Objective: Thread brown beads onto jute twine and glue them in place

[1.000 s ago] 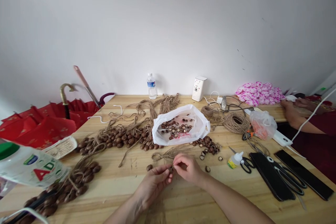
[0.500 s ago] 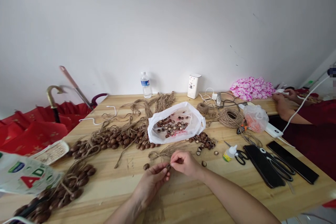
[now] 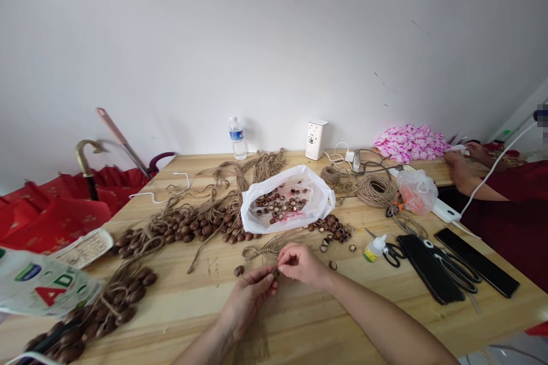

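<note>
My left hand [image 3: 252, 292] is closed round a small brown nutshell [image 3: 275, 272], most of it hidden by the fingers. Against it my right hand [image 3: 299, 264] makes a pinch; what lies between those fingertips is too small to make out. Just beyond both hands lies a twisted loop of twine [image 3: 261, 251] with loose ends. A single brown nut [image 3: 238, 270] rests left of my left hand. Behind stands an open white plastic bag [image 3: 250, 219] holding several halved shells, with more loose shells [image 3: 336, 228] at its right side.
Strung brown nuts [image 3: 184, 228] cover the table's left. Rightward are twine coils [image 3: 377, 191], a glue bottle [image 3: 375, 249], scissors [image 3: 458, 268] and a black phone [image 3: 428, 271]. A water bottle [image 3: 237, 140] stands by the wall. Another person's hand [image 3: 460, 168] is at far right.
My hands have barely moved and stay together at the nutshell. At far right, the other person's hands have shifted slightly with something white.
</note>
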